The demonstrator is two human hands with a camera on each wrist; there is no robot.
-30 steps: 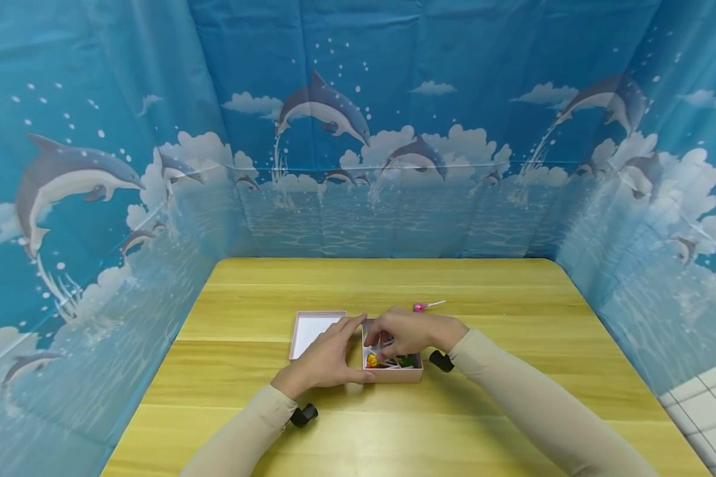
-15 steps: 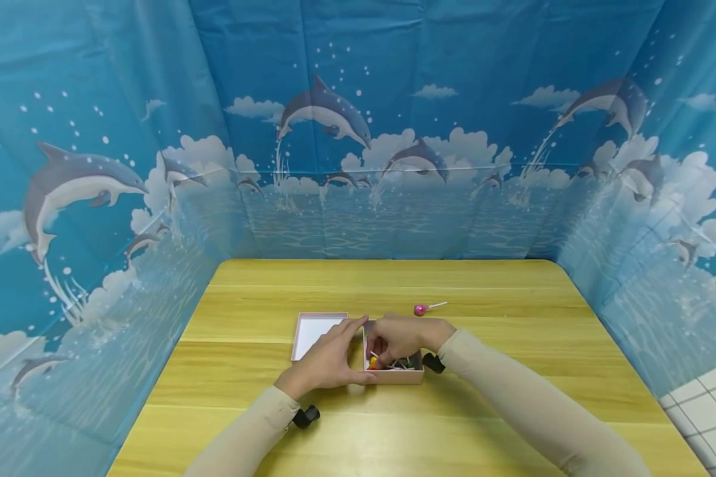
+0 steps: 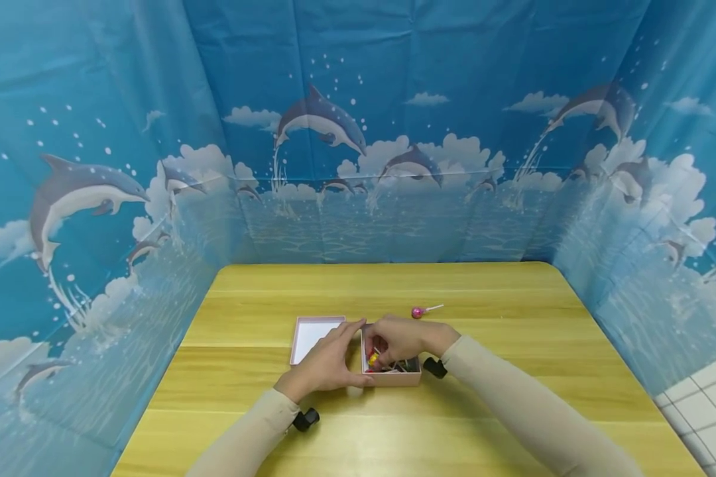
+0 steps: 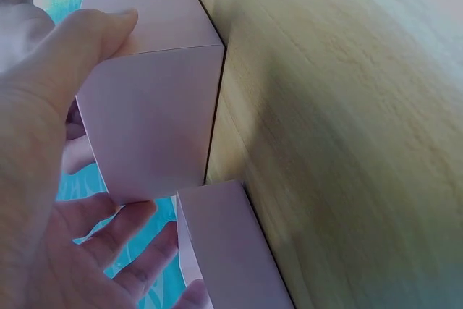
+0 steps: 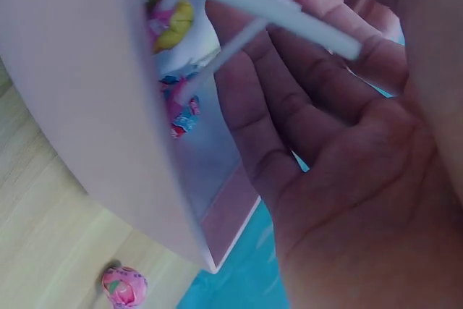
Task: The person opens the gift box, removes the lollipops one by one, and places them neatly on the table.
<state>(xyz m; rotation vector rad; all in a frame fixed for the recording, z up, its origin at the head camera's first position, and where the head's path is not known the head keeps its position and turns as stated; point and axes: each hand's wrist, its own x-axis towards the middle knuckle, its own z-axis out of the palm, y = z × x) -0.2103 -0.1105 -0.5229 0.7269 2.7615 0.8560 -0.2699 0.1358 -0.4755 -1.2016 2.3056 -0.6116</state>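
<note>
A pink box (image 3: 396, 379) full of wrapped lollipops stands on the table. My left hand (image 3: 327, 363) holds its left side, thumb on the front wall (image 4: 155, 30) and fingers spread toward the back corner. My right hand (image 3: 401, 336) reaches down inside, its thumb and fingertips pinching a yellow-orange wrapped lollipop (image 3: 372, 358). In the right wrist view a white stick (image 5: 253, 5) crosses in front of the fingers. A blue-and-red lollipop (image 5: 184, 110) lies deeper in the box. The right fingertips are partly hidden.
The box's lid (image 3: 313, 336), white inside, lies left of the box, partly behind my left hand. A pink lollipop (image 3: 417, 312) lies on the wooden table (image 3: 483, 291) behind the box. A blue dolphin-print curtain (image 3: 346, 225) surrounds the table's far side.
My right hand has gone lower into the box, and its fingers have closed in on the yellow-orange lollipop. The left hand stays on the box. The head view has shifted slightly.
</note>
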